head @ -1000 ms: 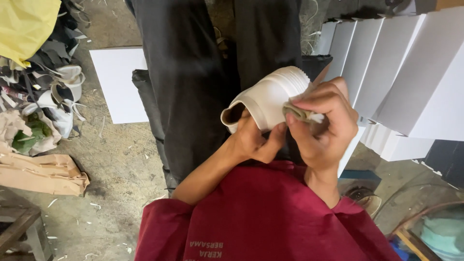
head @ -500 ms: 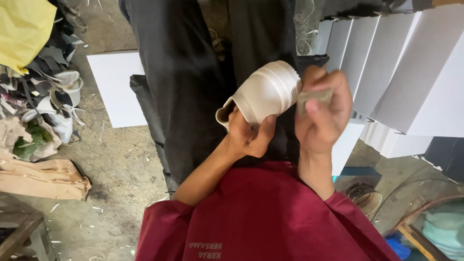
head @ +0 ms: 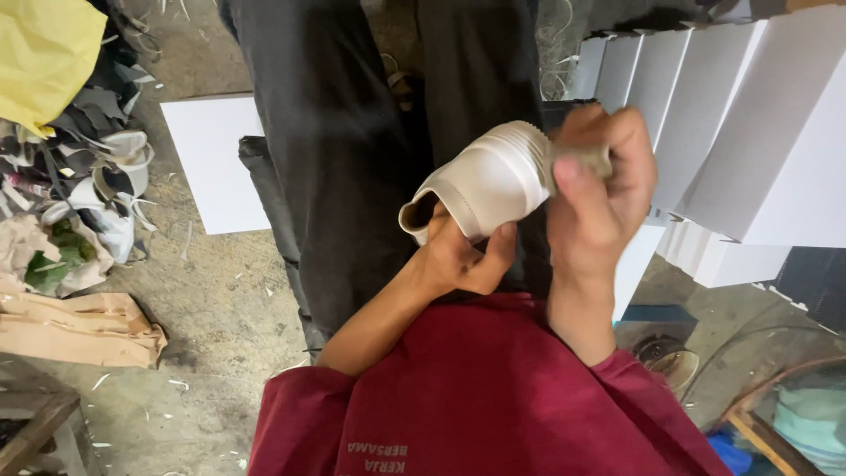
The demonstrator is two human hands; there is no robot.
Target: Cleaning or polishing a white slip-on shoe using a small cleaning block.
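Sitting beside a stack of white boxes (head: 749, 132), above concrete floor (head: 211, 291) littered with scraps (head: 79, 203). Holding a white shoe (head: 485, 185) over the lap: left hand (head: 463, 260) gripping its heel end from below, right hand (head: 599, 198) pinching a small tan piece (head: 586, 159) against its ribbed sole.

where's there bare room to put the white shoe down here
Two free patches: the flat white sheet on the floor left of the dark trousers, and bare concrete floor between it and the tan paper heap. Crowded: scrap pile far left, stacked white boxes on the right.
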